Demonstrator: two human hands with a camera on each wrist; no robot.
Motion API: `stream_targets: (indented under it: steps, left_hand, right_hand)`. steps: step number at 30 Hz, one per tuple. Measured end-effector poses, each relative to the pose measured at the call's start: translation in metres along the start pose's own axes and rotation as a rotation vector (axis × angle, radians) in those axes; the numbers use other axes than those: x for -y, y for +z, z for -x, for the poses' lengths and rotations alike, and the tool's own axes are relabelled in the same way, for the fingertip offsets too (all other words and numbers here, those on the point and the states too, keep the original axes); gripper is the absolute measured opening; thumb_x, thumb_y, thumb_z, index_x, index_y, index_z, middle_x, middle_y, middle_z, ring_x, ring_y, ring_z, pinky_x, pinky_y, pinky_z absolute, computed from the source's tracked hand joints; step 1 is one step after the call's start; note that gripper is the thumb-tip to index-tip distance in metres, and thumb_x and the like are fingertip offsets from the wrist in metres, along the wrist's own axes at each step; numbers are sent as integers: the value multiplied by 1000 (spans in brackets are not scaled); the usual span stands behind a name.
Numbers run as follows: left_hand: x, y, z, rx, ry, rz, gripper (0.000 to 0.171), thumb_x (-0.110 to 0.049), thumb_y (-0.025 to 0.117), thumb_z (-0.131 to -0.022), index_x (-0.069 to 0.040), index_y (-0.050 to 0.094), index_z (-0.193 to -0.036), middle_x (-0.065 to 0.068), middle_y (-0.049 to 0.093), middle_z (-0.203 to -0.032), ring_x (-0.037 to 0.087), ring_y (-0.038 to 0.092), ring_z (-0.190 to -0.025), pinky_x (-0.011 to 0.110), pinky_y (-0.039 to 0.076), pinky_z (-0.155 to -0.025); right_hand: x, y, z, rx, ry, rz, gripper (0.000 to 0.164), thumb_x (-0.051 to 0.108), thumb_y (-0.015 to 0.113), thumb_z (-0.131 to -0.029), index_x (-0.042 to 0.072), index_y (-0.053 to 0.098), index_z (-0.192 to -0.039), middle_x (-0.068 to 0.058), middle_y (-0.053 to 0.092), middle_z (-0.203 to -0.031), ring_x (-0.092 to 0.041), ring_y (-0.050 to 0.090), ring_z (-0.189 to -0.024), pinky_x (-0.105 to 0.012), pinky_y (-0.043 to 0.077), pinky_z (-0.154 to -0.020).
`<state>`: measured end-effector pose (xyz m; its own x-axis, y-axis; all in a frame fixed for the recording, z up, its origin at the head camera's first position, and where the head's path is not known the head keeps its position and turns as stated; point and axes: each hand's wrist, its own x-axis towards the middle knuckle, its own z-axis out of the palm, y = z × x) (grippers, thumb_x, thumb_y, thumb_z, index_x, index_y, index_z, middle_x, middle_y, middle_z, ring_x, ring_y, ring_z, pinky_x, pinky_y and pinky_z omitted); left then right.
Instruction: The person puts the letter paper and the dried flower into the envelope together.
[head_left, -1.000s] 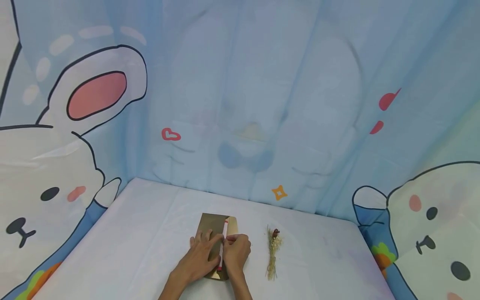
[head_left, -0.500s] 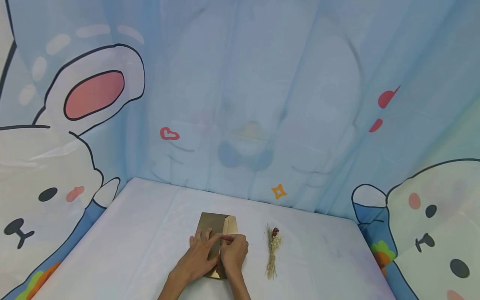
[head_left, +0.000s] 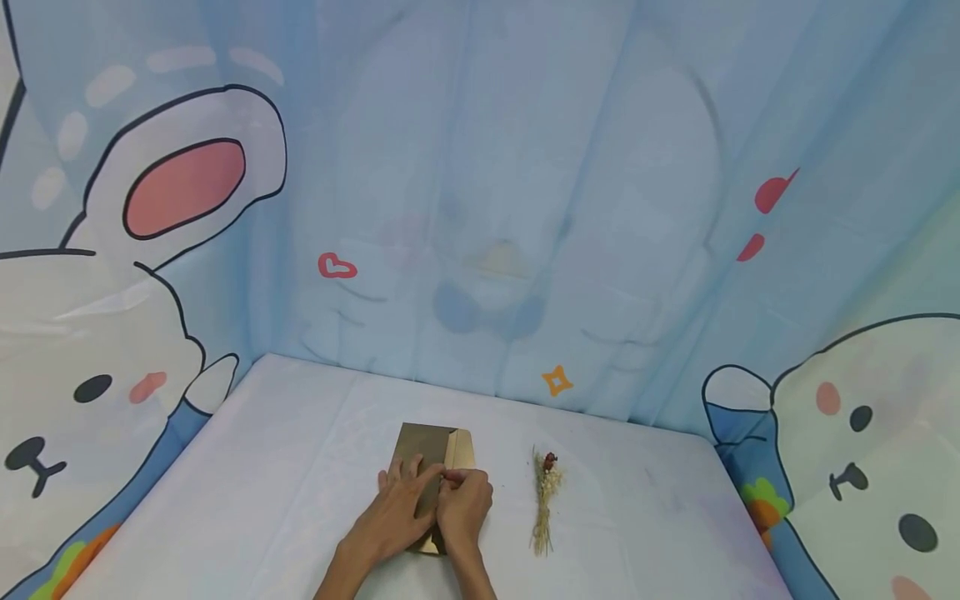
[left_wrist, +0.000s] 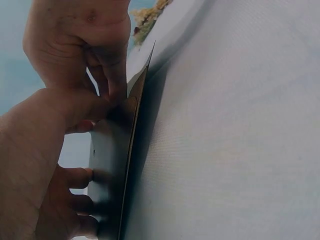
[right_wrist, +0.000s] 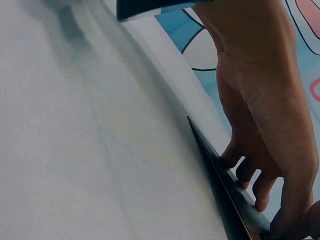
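A dark gold envelope [head_left: 423, 442] lies on the white table, its lighter gold flap [head_left: 461, 450] along the right side. My left hand [head_left: 393, 512] rests on it, fingers spread and extended; the right wrist view shows this left hand [right_wrist: 267, 110] with its fingertips pressing the envelope. With curled fingers, my right hand [head_left: 463, 507] pinches at the flap's edge. The left wrist view shows that right hand [left_wrist: 82, 45] above the envelope [left_wrist: 112, 155], thumb and finger down at its edge. Exactly what lies between those fingertips is hidden.
A small bunch of dried flowers [head_left: 546, 504] with one dark red bloom lies right of the envelope. The white table [head_left: 637, 517] ends at blue cartoon curtains [head_left: 487, 208] behind and at both sides.
A white strip with red ends, visible between the envelope's body and flap, is now out of sight. My right hand has shifted slightly left; my left hand stays in place on the envelope.
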<state>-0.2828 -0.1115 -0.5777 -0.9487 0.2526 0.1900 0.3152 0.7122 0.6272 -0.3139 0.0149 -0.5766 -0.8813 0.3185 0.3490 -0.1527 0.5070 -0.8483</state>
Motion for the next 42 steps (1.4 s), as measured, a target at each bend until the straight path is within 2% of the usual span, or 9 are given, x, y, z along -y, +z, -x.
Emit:
stream_targets:
  steps: [5, 11, 17, 21, 25, 30, 35, 38, 42]
  left_hand:
    - [-2, 3, -2, 1, -3, 11, 59, -32, 73, -104, -21, 54, -158, 35, 41, -168, 72, 27, -155, 89, 25, -118]
    - [-2, 2, -1, -8, -19, 30, 61, -24, 74, -101, -21, 55, -158, 33, 42, -168, 70, 26, -156, 89, 22, -119]
    - [-5, -1, -1, -16, -19, 38, 61, -20, 75, -98, -20, 56, -156, 32, 43, -167, 69, 26, -156, 88, 21, -120]
    - [-5, -1, 1, -7, -20, 53, 61, -21, 75, -99, -20, 56, -156, 32, 42, -168, 71, 24, -156, 90, 19, -120]
    - [-6, 0, 2, -3, -21, 56, 60, -23, 74, -99, -22, 56, -156, 31, 42, -168, 72, 24, -155, 90, 19, -119]
    - [-6, 1, 2, -2, -11, 53, 59, -22, 72, -99, -22, 56, -155, 32, 43, -167, 74, 24, -154, 91, 18, -119]
    - [-6, 1, 3, 3, -3, 64, 59, -21, 72, -100, -21, 56, -156, 33, 41, -168, 75, 22, -154, 91, 16, -119]
    - [-7, 1, 4, 0, -6, 67, 58, -20, 71, -100, -20, 57, -156, 34, 41, -168, 75, 22, -154, 90, 16, -120]
    - [-8, 3, 3, 6, -15, 74, 57, -20, 70, -100, -20, 57, -155, 34, 40, -169, 74, 20, -156, 90, 13, -120]
  right_hand:
    - [-1, -7, -2, 10, -7, 1, 15, -18, 78, -79, -4, 82, -79, -11, 78, -70, -14, 69, -59, -28, 56, -53]
    - [-5, -20, -10, 11, -9, -19, 8, -13, 81, -84, -6, 83, -86, -11, 78, -74, -16, 72, -62, -28, 59, -58]
    - [-18, -42, -26, -111, -4, 43, 5, -9, 84, -84, -6, 83, -88, -12, 76, -72, -15, 70, -59, -26, 56, -57]
    - [-31, -60, -33, -190, -15, 77, 8, -8, 85, -84, -7, 82, -91, -13, 76, -73, -19, 71, -60, -29, 57, -59]
    - [-39, -78, -39, -246, -15, 88, 12, -8, 85, -85, -9, 81, -97, -16, 75, -78, -23, 72, -64, -26, 56, -60]
    - [-50, -98, -45, -297, 40, 108, 15, -7, 84, -87, -11, 80, -101, -20, 76, -83, -28, 74, -68, -21, 52, -60]
    - [-62, -110, -48, -309, 120, 133, 15, -4, 84, -87, -12, 79, -100, -23, 75, -81, -32, 72, -70, -34, 53, -63]
    - [-68, -113, -47, -281, 141, 147, 17, -2, 84, -87, -14, 78, -98, -23, 74, -78, -33, 70, -68, -43, 54, -62]
    - [-75, -113, -46, -243, 152, 170, 14, 1, 83, -90, -12, 79, -93, -22, 76, -74, -29, 72, -62, -45, 57, -60]
